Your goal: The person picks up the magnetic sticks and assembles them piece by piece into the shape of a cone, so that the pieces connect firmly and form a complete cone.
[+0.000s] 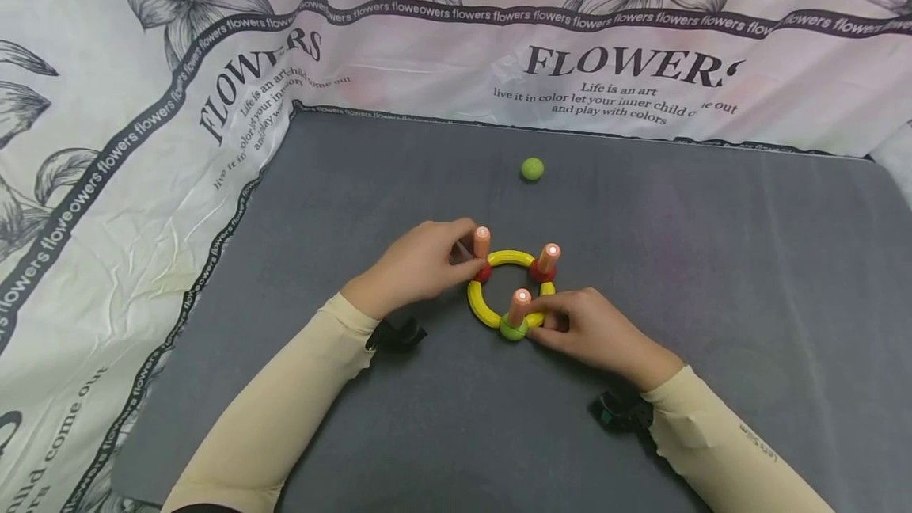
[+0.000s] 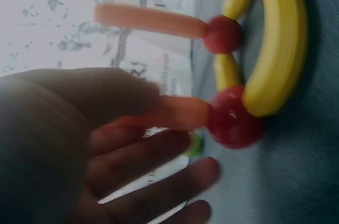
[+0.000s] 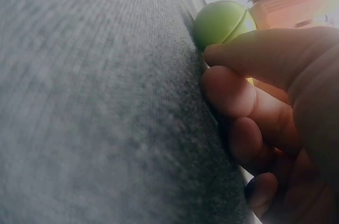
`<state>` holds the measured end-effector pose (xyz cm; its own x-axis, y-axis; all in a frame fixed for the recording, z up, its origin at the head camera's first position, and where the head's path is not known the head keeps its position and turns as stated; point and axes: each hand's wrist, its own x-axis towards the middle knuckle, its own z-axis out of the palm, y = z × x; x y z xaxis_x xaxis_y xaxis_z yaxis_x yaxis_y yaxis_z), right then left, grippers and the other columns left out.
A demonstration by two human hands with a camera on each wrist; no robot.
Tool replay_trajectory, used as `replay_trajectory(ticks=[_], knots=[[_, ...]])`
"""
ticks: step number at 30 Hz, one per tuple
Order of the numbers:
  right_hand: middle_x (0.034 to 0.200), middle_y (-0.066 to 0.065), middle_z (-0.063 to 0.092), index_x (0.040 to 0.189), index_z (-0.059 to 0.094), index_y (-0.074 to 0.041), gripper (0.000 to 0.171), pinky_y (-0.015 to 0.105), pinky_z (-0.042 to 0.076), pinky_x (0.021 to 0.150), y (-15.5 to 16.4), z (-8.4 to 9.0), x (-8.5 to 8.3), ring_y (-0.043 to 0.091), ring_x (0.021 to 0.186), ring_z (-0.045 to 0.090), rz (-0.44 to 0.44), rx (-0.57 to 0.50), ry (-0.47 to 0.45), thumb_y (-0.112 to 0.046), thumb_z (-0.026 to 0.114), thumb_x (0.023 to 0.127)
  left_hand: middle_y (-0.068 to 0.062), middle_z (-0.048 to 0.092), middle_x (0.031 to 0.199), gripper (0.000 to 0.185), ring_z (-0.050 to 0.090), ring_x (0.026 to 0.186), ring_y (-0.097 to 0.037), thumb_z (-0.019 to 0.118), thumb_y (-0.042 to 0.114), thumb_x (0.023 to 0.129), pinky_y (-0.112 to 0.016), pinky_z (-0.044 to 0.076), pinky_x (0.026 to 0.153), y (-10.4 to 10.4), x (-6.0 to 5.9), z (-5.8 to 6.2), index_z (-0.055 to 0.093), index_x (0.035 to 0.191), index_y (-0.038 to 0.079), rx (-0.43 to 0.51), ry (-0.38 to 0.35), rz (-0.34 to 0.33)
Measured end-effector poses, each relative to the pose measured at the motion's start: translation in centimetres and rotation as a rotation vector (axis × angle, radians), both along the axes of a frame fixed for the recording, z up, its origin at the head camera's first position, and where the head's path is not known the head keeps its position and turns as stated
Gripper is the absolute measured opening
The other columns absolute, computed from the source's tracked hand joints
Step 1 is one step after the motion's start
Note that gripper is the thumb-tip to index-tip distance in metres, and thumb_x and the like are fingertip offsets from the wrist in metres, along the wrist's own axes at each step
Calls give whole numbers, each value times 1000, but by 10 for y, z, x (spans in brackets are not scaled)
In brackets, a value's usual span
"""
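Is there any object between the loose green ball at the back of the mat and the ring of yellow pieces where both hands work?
Nothing visible stands between them. The loose green ball lies alone on the grey mat, with bare mat before the yellow ring. The left hand holds an orange peg; the right hand holds the near peg.

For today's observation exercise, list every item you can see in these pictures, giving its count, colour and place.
Curved pieces: three, yellow, forming a ring at the mat's centre.
Ball joints: two red, one green, linking the curved pieces.
Upright rods: three, orange, standing on the joints.
Loose ball: one, green, on the mat beyond the ring.
Mat: one, grey, under everything.
Cloth: one, white with flower print, around the mat.
Left hand: holds the far-left rod.
Right hand: fingers at the green joint.
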<state>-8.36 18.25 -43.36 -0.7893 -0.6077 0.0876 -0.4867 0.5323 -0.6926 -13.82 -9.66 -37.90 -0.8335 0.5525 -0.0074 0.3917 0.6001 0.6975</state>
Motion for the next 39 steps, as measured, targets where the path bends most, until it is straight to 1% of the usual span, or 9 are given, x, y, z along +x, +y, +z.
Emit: replay_trajectory(ticks=[7, 12, 15, 18, 21, 28, 31, 37, 39], knots=[[68, -19, 57, 113, 78, -17, 27, 23, 46, 57, 1, 3, -1, -1, 58, 52, 10, 1, -48, -10, 85, 88, 7, 65, 96, 14, 60, 86, -12, 78, 28, 96, -30, 51, 79, -2, -14, -27, 65, 99, 24, -43, -48, -72], [84, -6, 70, 117, 72, -9, 23, 26, 53, 68, 19, 17, -18, 10, 73, 63, 83, -72, -300, -5, 77, 94, 5, 62, 93, 17, 57, 80, -14, 81, 28, 94, -30, 49, 73, -9, -17, -47, 67, 100, 23, 37, -85, -64], [92, 5, 72, 107, 71, -4, 10, 28, 55, 73, 39, 29, -39, 17, 81, 66, 25, -87, -388, -2, 70, 98, 5, 62, 95, 20, 57, 79, -14, 82, 32, 93, -29, 48, 72, -8, -20, -53, 67, 104, 23, 67, -93, -71], [93, 11, 72, 110, 70, -1, 11, 27, 53, 72, 52, 34, -69, 18, 79, 66, -109, -49, -354, -7, 69, 101, 5, 62, 97, 23, 57, 80, -13, 81, 35, 94, -28, 47, 73, -6, -21, -55, 68, 109, 23, 74, -97, -93], [104, 16, 71, 127, 66, 1, 27, 27, 49, 70, 52, 36, -104, 18, 78, 67, -198, 1, -294, -12, 67, 103, 6, 62, 98, 24, 57, 80, -13, 82, 35, 93, -27, 47, 72, -7, -22, -56, 69, 110, 23, 65, -97, -86], [149, 20, 55, 154, 51, -10, 55, 36, 49, 72, 26, 44, -166, 27, 87, 67, -242, 152, -134, -15, 67, 102, 5, 62, 99, 27, 56, 80, -12, 83, 34, 93, -26, 47, 72, -8, -23, -57, 70, 112, 22, 69, -96, -95], [156, 18, 49, 156, 50, -11, 57, 45, 50, 77, 12, 43, -180, 33, 91, 63, -215, 198, -81, -14, 67, 102, 6, 62, 97, 25, 56, 80, -12, 83, 34, 92, -26, 47, 72, -8, -22, -57, 70, 110, 22, 76, -88, -94], [150, 22, 55, 145, 61, -6, 45, 58, 41, 112, -8, 34, -187, 39, 136, 51, -168, 270, -47, -10, 66, 101, 7, 63, 97, 25, 56, 79, -11, 83, 36, 92, -26, 47, 72, -10, -23, -57, 70, 110, 24, 77, -88, -82], [144, 22, 60, 143, 63, -7, 43, 58, 45, 106, -10, 33, -182, 40, 126, 57, -176, 275, -65, -13, 67, 101, 7, 63, 98, 26, 56, 80, -11, 83, 36, 92, -26, 47, 72, -11, -24, -57, 70, 112, 24, 76, -90, -85]])
